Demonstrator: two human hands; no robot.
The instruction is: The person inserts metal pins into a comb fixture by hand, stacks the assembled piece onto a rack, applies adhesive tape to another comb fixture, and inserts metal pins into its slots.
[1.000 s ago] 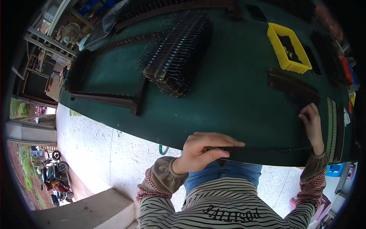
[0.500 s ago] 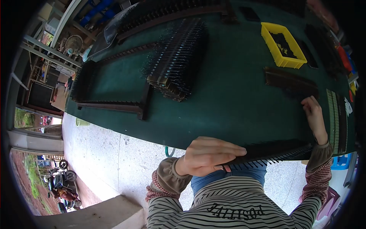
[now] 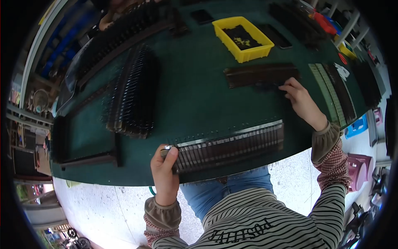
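My left hand [image 3: 165, 176] grips the left end of a long dark rack [image 3: 232, 150], with the thumb on top. A shiny metal strip runs along the rack's upper edge, and thin pins stick out beyond it. The rack lies at the table's near edge. My right hand [image 3: 306, 103] is bent with fingertips pinched together, over a dark heap of small pieces [image 3: 267, 86]. Whatever those fingertips hold is too small to make out. Just behind the heap lies a flat brown strip [image 3: 253, 74].
A yellow bin [image 3: 244, 54] with small dark pieces stands at the back. Left is a stack of pin-filled racks [image 3: 130, 91] beside a dark frame [image 3: 89, 160]. Pale green strips [image 3: 326, 93] lie right. A person's hand [image 3: 108, 18] shows at the far left.
The rack has been turned over and laid flatter, its metal strip now showing. My left hand has shifted left to its end. The right hand stays near the heap while the view swings right.
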